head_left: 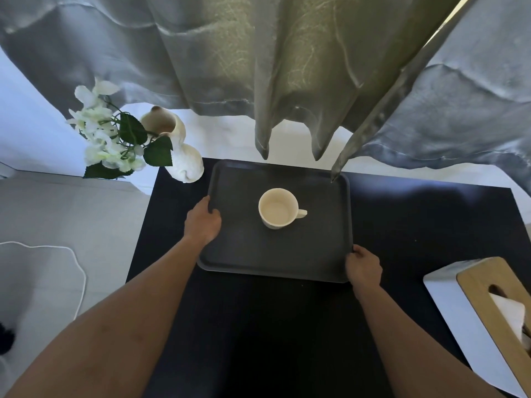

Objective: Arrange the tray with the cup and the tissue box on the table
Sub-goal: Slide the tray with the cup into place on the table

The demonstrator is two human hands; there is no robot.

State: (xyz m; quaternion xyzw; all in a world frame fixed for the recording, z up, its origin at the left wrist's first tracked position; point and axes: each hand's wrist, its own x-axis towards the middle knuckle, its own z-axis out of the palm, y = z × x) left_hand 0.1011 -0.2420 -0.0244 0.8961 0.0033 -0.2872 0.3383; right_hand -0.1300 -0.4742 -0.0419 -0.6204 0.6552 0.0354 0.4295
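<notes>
A dark grey tray lies on the black table near its far edge. An empty cream cup stands upright in the tray's middle, handle pointing right. My left hand grips the tray's left rim. My right hand grips the tray's near right corner. A white tissue box with a wooden lid and a tissue sticking out sits at the table's near right corner, apart from the tray.
A white vase with white flowers and green leaves stands at the table's far left corner, close to the tray. Grey curtains hang behind, their tips reaching the tray's far edge. A white cable lies on the grey floor at left.
</notes>
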